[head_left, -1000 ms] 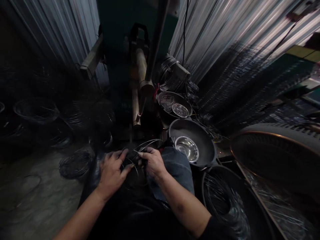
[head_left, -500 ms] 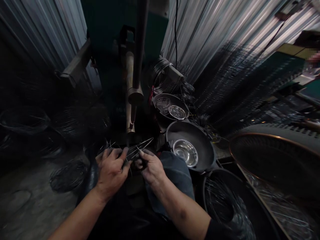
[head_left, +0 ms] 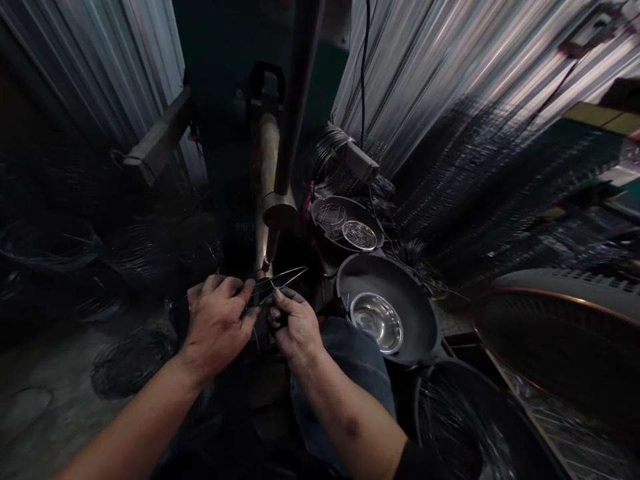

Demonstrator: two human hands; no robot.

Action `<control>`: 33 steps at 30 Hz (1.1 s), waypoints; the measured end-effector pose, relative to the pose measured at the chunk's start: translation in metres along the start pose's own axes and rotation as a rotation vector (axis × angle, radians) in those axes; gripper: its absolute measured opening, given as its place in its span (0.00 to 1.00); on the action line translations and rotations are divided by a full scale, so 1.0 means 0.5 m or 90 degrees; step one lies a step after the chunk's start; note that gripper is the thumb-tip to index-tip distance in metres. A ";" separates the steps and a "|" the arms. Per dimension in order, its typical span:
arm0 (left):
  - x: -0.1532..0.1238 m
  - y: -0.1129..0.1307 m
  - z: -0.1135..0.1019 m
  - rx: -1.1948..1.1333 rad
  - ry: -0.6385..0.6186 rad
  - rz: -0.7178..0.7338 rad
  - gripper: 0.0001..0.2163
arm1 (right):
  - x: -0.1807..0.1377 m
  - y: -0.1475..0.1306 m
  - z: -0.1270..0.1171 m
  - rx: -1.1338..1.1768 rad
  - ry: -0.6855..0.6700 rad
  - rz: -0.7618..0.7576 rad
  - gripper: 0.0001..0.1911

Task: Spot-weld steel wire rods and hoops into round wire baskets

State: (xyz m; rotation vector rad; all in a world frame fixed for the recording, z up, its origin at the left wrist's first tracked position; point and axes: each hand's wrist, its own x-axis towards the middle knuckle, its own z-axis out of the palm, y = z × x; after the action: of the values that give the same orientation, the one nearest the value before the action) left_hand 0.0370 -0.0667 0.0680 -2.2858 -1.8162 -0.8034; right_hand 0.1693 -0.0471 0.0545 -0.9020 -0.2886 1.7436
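My left hand (head_left: pixel 216 321) and my right hand (head_left: pixel 294 323) meet low in the middle, both closed on a bundle of thin metal wires (head_left: pixel 281 279) that fan up and to the right. The wire tips lie just under the pointed electrode (head_left: pixel 271 248) of a tall welding machine (head_left: pixel 265 120). My right hand pinches the wires with thumb and forefinger. The fingers of my left hand curl over the bundle from the left.
A dark pan (head_left: pixel 400 293) holding a small steel bowl (head_left: pixel 376 321) sits to the right of my knee. Behind it is a tray with small dishes (head_left: pixel 359 235). Coils of wire (head_left: pixel 131 360) lie on the floor left. Large wire guards (head_left: pixel 560 333) are stacked right.
Both hands have lifted the wire bundle up toward the electrode tip. The wires now fan closer together.
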 end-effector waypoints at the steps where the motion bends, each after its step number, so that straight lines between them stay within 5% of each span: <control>1: 0.006 -0.002 -0.002 -0.003 -0.004 0.002 0.15 | 0.002 -0.002 0.004 0.000 -0.002 -0.004 0.12; 27: 0.094 -0.020 -0.038 0.003 -0.120 0.005 0.11 | 0.032 -0.025 0.041 -0.003 -0.013 -0.017 0.07; 33: 0.108 -0.026 -0.044 0.051 -0.167 -0.018 0.13 | 0.004 0.019 0.003 -0.217 -0.090 -0.072 0.18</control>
State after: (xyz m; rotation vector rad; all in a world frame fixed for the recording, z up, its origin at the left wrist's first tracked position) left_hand 0.0253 -0.0251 0.1092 -2.4139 -1.9491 -0.4402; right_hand 0.1615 -0.0485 0.0492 -0.9836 -0.7340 1.6838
